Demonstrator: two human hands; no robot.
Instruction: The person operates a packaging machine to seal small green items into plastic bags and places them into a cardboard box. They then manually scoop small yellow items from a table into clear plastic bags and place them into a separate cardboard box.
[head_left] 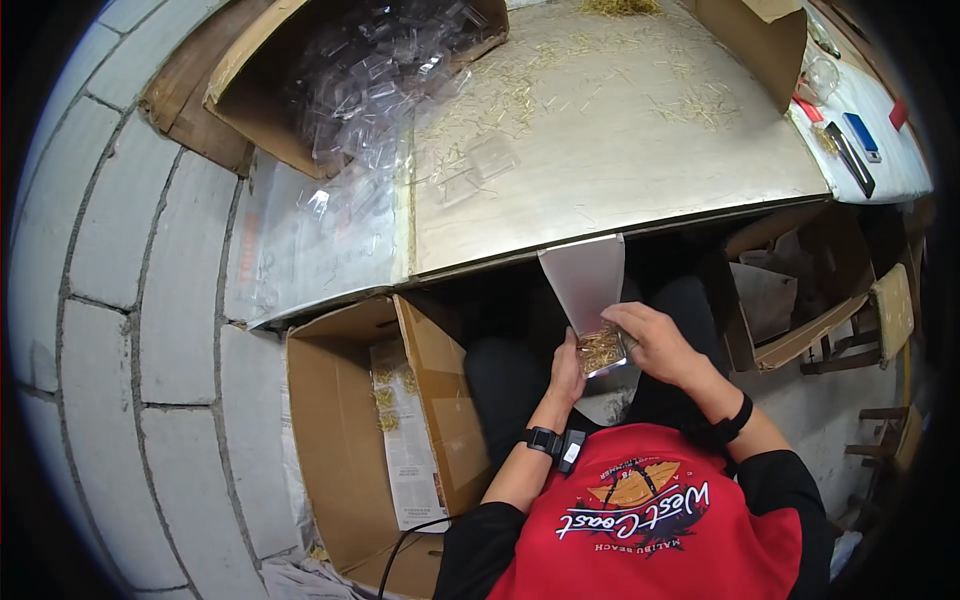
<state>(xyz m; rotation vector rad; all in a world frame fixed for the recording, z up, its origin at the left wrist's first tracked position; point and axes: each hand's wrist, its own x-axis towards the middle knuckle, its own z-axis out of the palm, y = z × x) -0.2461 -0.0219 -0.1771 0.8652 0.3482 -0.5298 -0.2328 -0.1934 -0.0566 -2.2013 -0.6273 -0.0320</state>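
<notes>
Below the table edge, my left hand grips the left side of a small clear plastic box. Thin gold-coloured pin-like pieces fill it. My right hand is closed at the box's upper right side, fingers curled over the rim and thumb beside it. What lies under those fingertips is partly hidden. From the table edge a white sloping chute comes down to the box, its lower end close to both hands.
Gold pieces lie scattered over the table. A tipped carton spills clear boxes at the far left. Another open carton, holding several filled boxes, stands left of my legs. A third carton is at right.
</notes>
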